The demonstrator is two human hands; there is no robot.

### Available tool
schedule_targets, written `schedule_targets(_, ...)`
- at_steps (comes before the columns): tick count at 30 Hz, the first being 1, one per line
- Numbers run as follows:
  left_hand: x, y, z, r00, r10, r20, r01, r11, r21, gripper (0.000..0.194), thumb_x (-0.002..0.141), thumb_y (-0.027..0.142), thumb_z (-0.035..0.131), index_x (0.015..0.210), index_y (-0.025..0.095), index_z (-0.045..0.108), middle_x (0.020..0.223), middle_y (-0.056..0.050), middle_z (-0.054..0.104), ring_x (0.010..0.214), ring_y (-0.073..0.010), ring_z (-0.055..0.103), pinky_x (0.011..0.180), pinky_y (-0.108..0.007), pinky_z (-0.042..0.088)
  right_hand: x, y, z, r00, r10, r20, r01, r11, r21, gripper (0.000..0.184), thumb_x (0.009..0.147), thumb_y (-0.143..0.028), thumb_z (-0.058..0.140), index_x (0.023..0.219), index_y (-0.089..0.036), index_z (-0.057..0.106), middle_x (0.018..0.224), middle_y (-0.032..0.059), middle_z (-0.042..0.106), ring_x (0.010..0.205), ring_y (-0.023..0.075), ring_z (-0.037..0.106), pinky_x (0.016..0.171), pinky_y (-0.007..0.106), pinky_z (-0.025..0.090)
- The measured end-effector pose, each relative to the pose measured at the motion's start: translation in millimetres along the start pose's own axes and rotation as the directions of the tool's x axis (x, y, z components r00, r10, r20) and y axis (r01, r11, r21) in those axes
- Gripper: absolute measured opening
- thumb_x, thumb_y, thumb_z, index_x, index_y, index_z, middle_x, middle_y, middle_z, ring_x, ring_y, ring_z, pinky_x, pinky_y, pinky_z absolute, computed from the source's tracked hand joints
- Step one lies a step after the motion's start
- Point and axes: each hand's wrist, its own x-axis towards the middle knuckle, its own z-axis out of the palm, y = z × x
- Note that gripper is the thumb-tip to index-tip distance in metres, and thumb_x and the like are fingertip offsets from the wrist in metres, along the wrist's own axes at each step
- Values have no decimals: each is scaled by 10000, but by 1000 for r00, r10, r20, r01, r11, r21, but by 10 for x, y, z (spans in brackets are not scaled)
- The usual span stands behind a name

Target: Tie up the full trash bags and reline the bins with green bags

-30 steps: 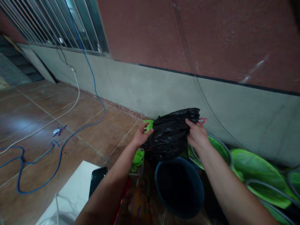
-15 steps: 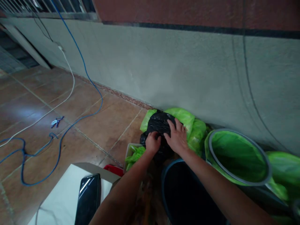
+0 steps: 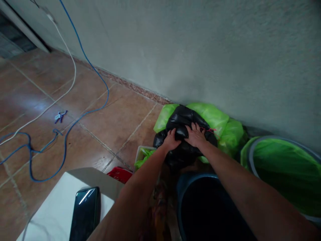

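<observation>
A bulging black plastic bag sits on the floor against the wall, among green plastic bags. Both hands press down on its top, side by side, and a shiny fold of it swells up between them. My left hand lies on the near left part, fingers stretched out over the plastic. To its right, my right hand rests with its fingers spread. A thin red string shows beside the right hand. What the black bag contains is hidden.
Close below stands a dark bucket. At right is a grey-rimmed bin lined with green plastic. A phone lies on a white box; near it are a red object and a small container. A blue cable crosses the tiles.
The view has tilted down and closer. The black bag looks wider and flatter under my hands. My right hand has gone from a raised, curled pose to lying on the bag.
</observation>
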Motion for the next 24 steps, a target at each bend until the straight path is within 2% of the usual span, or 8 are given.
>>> schedule_targets(4, -244, -84, -280, 971, -112, -213, 77, 983, -166, 678, 815, 228, 645, 1455, 117, 450, 1380, -154, 602, 1195, -245, 627, 1043, -351, 483, 13, -27, -64, 1000, 8, 25, -9, 1000, 18, 776, 849, -399, 643, 1525, -192, 324, 1628, 214, 180, 1480, 411, 167, 1078, 719, 288)
schedule_targets(6, -559, -202, -402, 885, -259, -386, 163, 951, -264, 530, 854, 231, 583, 1371, 124, 533, 1282, -140, 668, 1117, -232, 667, 985, -338, 513, -97, -106, -196, 1000, 21, 10, -21, 1000, 8, 787, 824, -379, 672, 1513, -184, 343, 1613, 217, 218, 1467, 424, 187, 1073, 733, 266)
schedule_targets(9, -1098, -448, -473, 744, -435, -507, 285, 893, -349, 479, 843, 182, 545, 1320, 139, 567, 1288, -152, 663, 1067, -237, 688, 942, -346, 535, -395, -389, -458, 996, 10, -93, -12, 1000, -19, 698, 811, -248, 658, 1459, -140, 419, 1584, 227, 280, 1457, 426, 194, 1094, 735, 189)
schedule_targets(12, -1513, -643, -403, 633, -554, -541, 385, 832, -401, 494, 820, 139, 525, 1312, 150, 563, 1283, -142, 664, 1100, -238, 674, 967, -350, 526, -754, -891, -568, 953, -216, -211, 224, 975, 13, 519, 858, -155, 538, 1377, -146, 523, 1555, 193, 352, 1416, 362, 290, 1141, 602, 219)
schedule_targets(14, -1663, -708, -315, 635, -556, -536, 402, 831, -385, 529, 806, 123, 535, 1335, 154, 534, 1315, -144, 641, 1148, -246, 651, 1001, -367, 512, -947, -1272, -457, 874, -473, -107, 481, 874, 68, 375, 894, -136, 459, 1222, -157, 641, 1387, 168, 545, 1281, 291, 457, 1109, 470, 326)
schedule_targets(16, -1722, -739, -229, 650, -533, -542, 412, 846, -338, 553, 800, 116, 548, 1350, 164, 508, 1355, -153, 608, 1235, -255, 598, 1058, -391, 475, -1051, -1599, -226, 762, -645, 49, 638, 762, 110, 348, 926, -132, 401, 1089, -163, 707, 1199, 148, 665, 1239, 276, 508, 1144, 482, 299)
schedule_targets(20, -1717, -792, -128, 615, -563, -553, 490, 822, -291, 592, 797, 94, 527, 1378, 178, 455, 1405, -158, 551, 1353, -250, 497, 1134, -401, 399, -967, -1890, 241, 826, -519, 220, 529, 848, 14, 379, 889, -62, 439, 1117, -151, 728, 1243, 138, 687, 1388, 312, 423, 1216, 581, 128)
schedule_targets(24, -1715, -826, -116, 603, -593, -533, 529, 798, -289, 646, 786, 93, 514, 1413, 187, 390, 1435, -155, 512, 1381, -255, 463, 1155, -416, 370, -759, -1868, 328, 842, -468, 268, 503, 861, -77, 303, 834, -58, 531, 972, -175, 774, 1175, 123, 727, 1406, 336, 397, 1205, 635, 59)
